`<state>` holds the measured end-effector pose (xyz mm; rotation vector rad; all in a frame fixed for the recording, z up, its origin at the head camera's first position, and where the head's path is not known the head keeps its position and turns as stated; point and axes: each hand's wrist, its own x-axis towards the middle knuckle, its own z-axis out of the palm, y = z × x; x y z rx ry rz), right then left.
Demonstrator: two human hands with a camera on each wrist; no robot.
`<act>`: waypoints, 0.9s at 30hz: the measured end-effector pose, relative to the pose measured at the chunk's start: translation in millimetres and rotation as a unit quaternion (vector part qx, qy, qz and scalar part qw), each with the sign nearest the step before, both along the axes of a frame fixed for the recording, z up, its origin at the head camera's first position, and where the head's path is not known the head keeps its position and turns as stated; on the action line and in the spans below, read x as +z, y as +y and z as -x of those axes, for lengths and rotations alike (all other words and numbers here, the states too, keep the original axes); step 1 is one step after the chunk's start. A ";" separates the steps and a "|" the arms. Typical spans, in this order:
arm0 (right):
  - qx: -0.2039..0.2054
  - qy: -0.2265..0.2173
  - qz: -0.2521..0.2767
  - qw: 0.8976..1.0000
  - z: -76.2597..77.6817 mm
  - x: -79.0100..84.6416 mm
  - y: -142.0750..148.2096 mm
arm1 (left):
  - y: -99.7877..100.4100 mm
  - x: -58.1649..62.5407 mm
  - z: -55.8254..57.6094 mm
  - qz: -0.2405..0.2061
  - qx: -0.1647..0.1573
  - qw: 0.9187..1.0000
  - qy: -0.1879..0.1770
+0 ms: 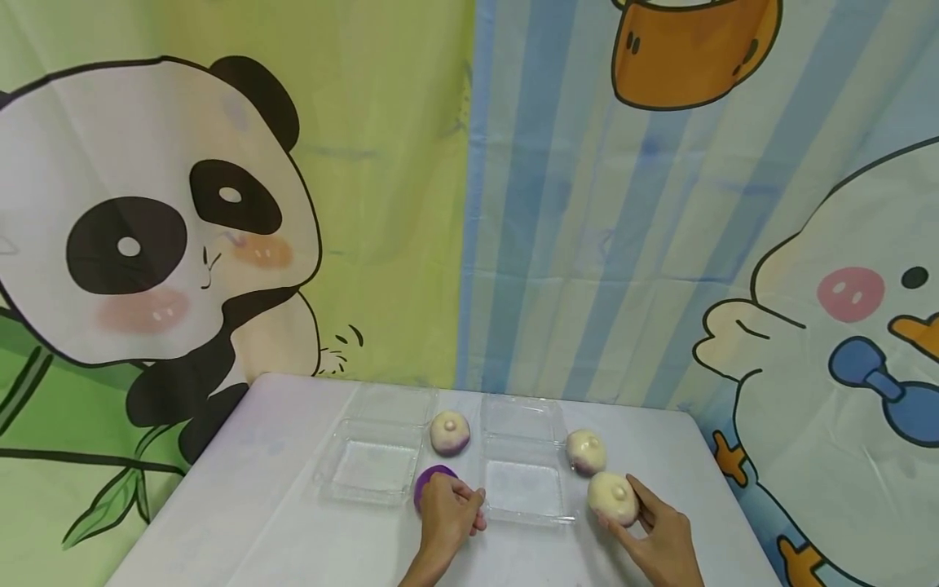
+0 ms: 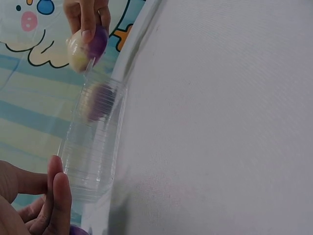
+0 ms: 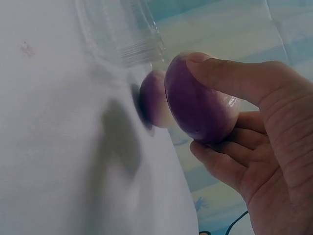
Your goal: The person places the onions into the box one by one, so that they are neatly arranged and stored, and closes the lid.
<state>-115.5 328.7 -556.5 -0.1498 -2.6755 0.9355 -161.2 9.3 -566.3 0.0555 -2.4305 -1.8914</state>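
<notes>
Behind everything hangs a printed cloth backdrop [image 1: 396,204], a panda [image 1: 147,204] on yellow-green and a white bird [image 1: 807,424] by blue stripes, rising past a white-covered table [image 1: 279,522]. Two open clear plastic boxes [image 1: 522,487] lie on the table side by side. My right hand [image 1: 660,530] pinches a squat, glossy cream-and-purple turnip [image 1: 613,499] between thumb and fingers, raised above the table right of the right-hand box; its nub points up, its purple base faces the tabletop, and its longer axis runs roughly level. My left hand [image 1: 449,514] is bent, fingertips close together; I can't tell whether it grips the round purple piece [image 1: 429,475] partly behind it. Two more cream-and-purple turnips [image 1: 450,433] rest nub up, one between the boxes, one just beyond my held turnip.
</notes>
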 end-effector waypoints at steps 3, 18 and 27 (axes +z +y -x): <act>0.000 -0.002 -0.001 1.000 0.3 3.5 -1.2 | -0.3 -0.3 0.7 -0.002 -0.002 1.000 0.000; 0.015 0.001 -0.004 1.000 -0.2 15.3 -0.1 | 4.1 -2.2 0.8 -0.014 -0.001 1.000 -0.001; 0.017 -0.009 0.011 1.000 2.5 15.8 -6.3 | 0.8 -2.8 1.2 -0.006 0.002 1.000 0.003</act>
